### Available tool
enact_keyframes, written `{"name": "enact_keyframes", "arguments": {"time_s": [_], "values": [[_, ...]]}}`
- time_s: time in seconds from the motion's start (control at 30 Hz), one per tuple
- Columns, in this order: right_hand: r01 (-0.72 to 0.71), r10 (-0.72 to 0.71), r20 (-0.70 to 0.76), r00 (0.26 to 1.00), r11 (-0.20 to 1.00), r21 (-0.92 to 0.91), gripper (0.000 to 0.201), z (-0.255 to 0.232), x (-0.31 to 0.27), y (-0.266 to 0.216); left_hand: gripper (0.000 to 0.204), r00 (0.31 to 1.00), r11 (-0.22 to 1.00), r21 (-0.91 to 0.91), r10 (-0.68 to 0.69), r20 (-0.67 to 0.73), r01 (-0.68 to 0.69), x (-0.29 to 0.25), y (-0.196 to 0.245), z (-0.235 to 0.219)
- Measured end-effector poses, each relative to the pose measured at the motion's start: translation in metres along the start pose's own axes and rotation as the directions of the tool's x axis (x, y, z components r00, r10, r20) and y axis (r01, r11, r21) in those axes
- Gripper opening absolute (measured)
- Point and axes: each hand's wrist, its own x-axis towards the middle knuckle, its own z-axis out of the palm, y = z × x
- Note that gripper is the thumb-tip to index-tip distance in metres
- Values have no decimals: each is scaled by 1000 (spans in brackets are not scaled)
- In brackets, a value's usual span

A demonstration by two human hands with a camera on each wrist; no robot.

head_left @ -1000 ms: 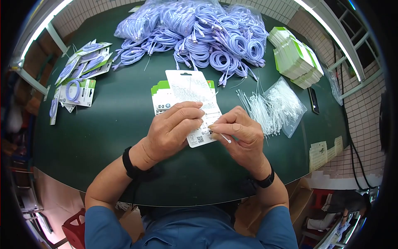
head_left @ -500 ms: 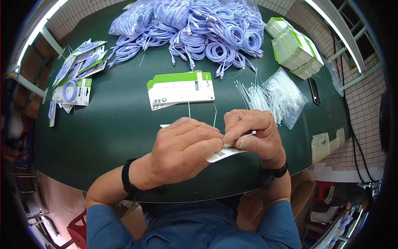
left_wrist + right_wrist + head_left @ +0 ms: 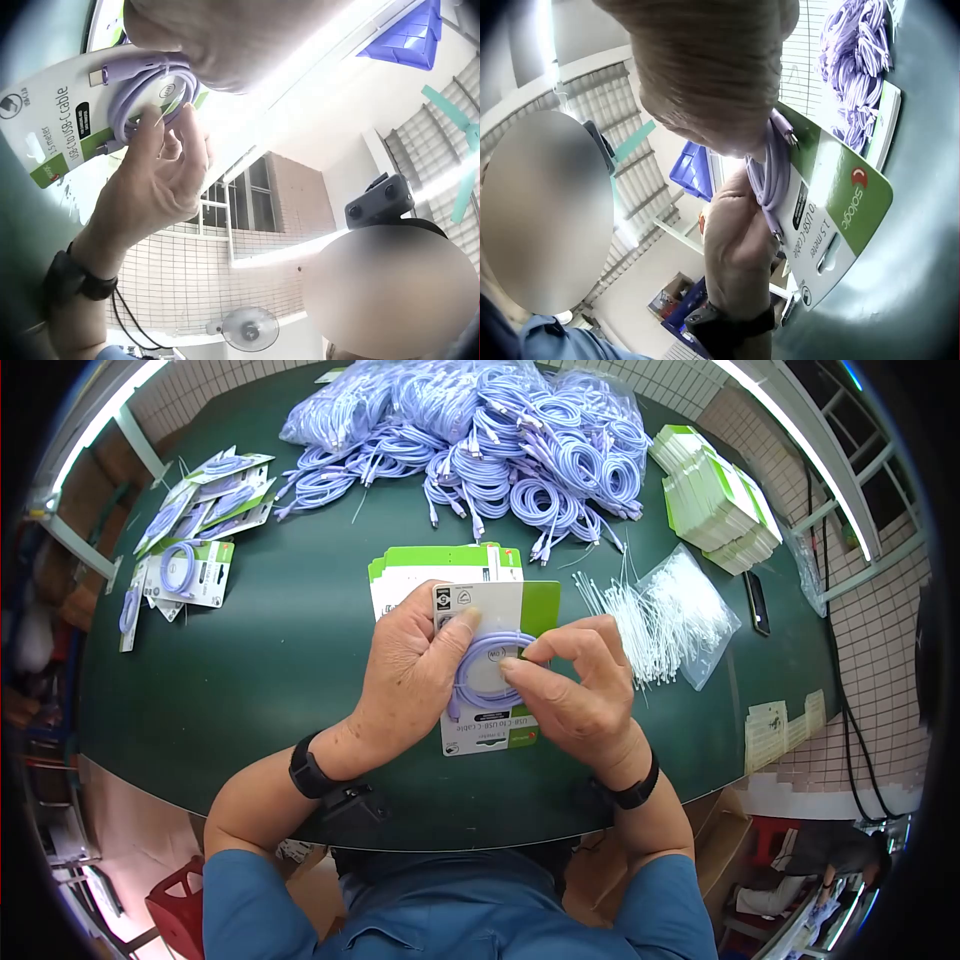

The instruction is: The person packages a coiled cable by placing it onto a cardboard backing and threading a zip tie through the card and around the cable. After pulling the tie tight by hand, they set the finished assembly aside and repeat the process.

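Note:
My left hand point(image 3: 400, 670) grips the left edge of a white and green retail card point(image 3: 487, 735), thumb on its front. A coiled lilac USB-C cable point(image 3: 463, 678) lies against that front, its plugs showing in both wrist views. My right hand point(image 3: 585, 685) pinches the coil's right side between thumb and index finger. In the left wrist view, a thin pale strand shows by the right thumb tip point(image 3: 151, 116). Behind the held card lies a stack of similar cards point(image 3: 430, 557). Part of the card is hidden under the left fingers.
Lilac cables point(image 3: 550, 500) are heaped at the back, some bagged. Finished-looking cable cards point(image 3: 215, 572) lie at left. White cable ties point(image 3: 630, 630) spill from a clear bag point(image 3: 690, 610) at right, near a block of stacked cards point(image 3: 710, 510) and a phone point(image 3: 757, 603).
The card has turned over from its printed back, through a steep tilt, to its front with the cable. My right fingers have moved from a white cable tie at the back to the coil.

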Motion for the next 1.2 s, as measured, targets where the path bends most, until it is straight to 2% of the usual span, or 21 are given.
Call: {"name": "enact_keyframes", "arguments": {"time_s": [0.07,0.2,0.33,0.43,0.5,0.63,0.73,0.83,1.2], "values": [[0,1,32,999,1000,-24,41,3,-3,-2,19,998,998,31,-58,30,57,0,-2,1],[39,-40,-17,999,999,-37,39,4,-6,1,20,995,997,-2,-76,71,76,-4,-2,2],[30,-33,-96,995,999,-28,37,6,-6,3,26,992,1000,17,-23,124,21,-6,1,2],[-56,58,-124,991,998,23,34,6,-6,1,30,986,999,44,4,167,-11,-7,4,4],[-60,62,-137,989,998,18,33,7,-7,-1,32,981,998,59,14,191,-25,-8,4,5],[-39,40,-141,989,999,8,31,8,-7,-2,33,991,996,87,3,136,-15,-9,-4,4],[-8,8,-110,994,1000,-3,30,7,-9,-6,32,994,997,-52,-43,97,49,-7,-1,5],[25,-13,-123,992,995,96,30,9,-10,-12,32,995,996,-86,-24,98,33,-7,-3,2],[34,-17,-89,996,981,192,24,10,-11,-13,32,994,991,-112,-61,92,71,-7,-4,0]]}}
